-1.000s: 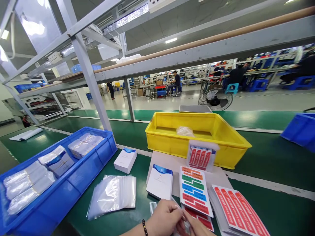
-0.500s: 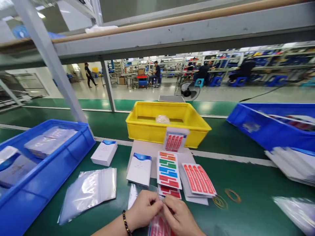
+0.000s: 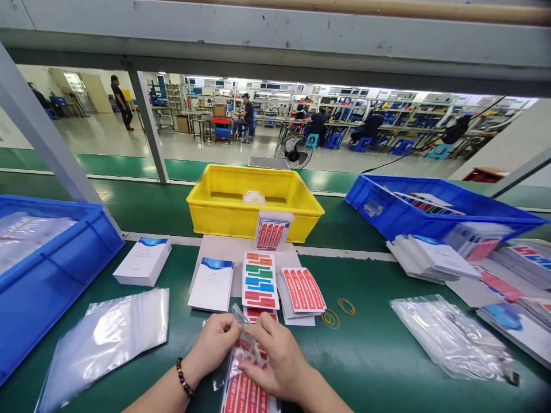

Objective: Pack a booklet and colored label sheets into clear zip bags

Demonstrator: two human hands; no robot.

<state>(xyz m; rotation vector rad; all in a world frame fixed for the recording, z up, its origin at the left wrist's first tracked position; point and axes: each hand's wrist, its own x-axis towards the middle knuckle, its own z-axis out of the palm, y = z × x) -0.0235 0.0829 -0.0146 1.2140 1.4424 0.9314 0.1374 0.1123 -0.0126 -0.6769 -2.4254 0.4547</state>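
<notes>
My left hand, with a beaded bracelet on the wrist, pinches the top edge of a clear plastic bag. Red-and-white sticker sheets show through the bag at the front edge of my view. My right hand grips the same bag from the right, thumb lying over its front and fingers curled near the mouth. Just beyond my hands are a stack of multicoloured sticker sheets, a stack of red sticker sheets and a stack of white booklets.
A yellow bin stands behind the stacks. Blue bins flank both sides, the right blue bin farther back. Flat plastic bags lie left, zip bags right. Rubber bands rest near the red sheets. People sit beyond the bench.
My view has turned right and tilted down. My hands have drawn slightly apart at the bag's mouth, the right thumb now across its front, and more of the red sheets shows.
</notes>
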